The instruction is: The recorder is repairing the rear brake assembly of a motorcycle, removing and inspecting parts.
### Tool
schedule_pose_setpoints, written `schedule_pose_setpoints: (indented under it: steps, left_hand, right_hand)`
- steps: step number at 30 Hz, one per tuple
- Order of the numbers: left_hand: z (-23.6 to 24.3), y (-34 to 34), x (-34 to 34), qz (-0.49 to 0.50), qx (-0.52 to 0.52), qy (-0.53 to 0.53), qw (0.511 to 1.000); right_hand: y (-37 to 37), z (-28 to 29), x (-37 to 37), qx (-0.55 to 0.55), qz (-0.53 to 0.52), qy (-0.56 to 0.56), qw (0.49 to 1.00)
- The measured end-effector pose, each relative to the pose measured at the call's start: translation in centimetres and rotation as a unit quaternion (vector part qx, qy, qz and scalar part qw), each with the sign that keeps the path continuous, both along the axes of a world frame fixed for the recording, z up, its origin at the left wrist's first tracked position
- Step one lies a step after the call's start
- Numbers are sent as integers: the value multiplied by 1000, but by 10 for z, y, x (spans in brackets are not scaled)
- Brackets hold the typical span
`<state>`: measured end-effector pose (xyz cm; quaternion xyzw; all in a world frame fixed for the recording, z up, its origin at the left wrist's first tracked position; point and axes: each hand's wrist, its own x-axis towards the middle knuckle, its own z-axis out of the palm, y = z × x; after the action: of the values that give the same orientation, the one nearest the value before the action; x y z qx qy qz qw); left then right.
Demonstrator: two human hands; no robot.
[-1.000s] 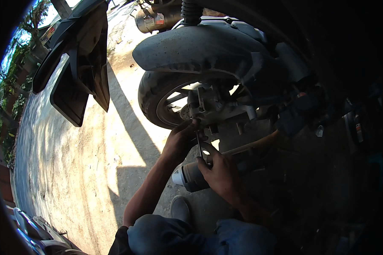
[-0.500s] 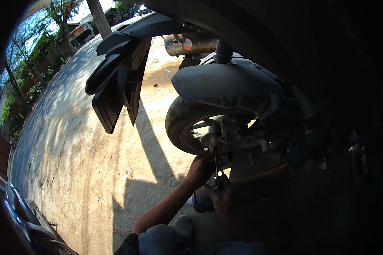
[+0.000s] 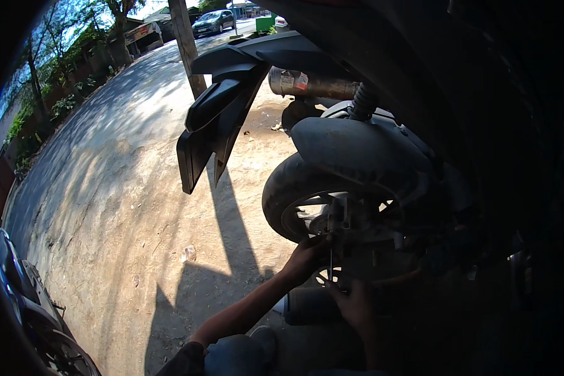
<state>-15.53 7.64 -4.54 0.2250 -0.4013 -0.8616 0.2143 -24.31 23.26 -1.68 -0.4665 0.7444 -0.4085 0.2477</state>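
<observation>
A motorcycle's rear wheel (image 3: 276,199) stands in shade, with a dusty inner fender (image 3: 338,141) over it. Beside the hub parts (image 3: 339,216), my left hand (image 3: 306,259) reaches up with its fingers closed. What they pinch is too dark to make out. A slim metal rod-like tool (image 3: 331,264) runs upright from beside those fingertips down to my right hand (image 3: 355,302). The right fingers are closed at its lower end; its exact kind does not show. Shadow hides much of the right hand and the machine's right part.
The black tail fender (image 3: 197,153) juts out at upper left, in front of a post (image 3: 187,47). Behind the wheel is a muffler (image 3: 313,83). Another motorcycle (image 3: 34,301) stands at lower left on sunlit ground (image 3: 150,219). A parked car (image 3: 213,23) is far back.
My view has shifted, so the motorcycle sits farther right and a car shows at the top. Both hands stay by the hub and tool; the right hand looks slightly lower.
</observation>
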Motion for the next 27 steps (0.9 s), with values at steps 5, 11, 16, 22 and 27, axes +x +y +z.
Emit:
schedule_pose_setpoints:
  steps: [5,11,16,22,27]
  left_hand:
    - [-10,-8,3,29,-87,-37,995]
    - [-15,-2,-7,25,-50,-13,998]
    - [-26,-2,-3,36,-53,-42,997]
    - [-27,-5,-7,17,-62,-24,998]
    - [-14,-1,-4,19,-62,-26,998]
  right_hand:
    - [1,-4,0,36,12,-233,972]
    - [14,-48,-2,-84,113,-806,575]
    - [-6,-51,31,-72,-67,-98,990]
    - [7,-48,5,-50,47,-379,923]
    - [9,-11,-5,104,18,-169,980]
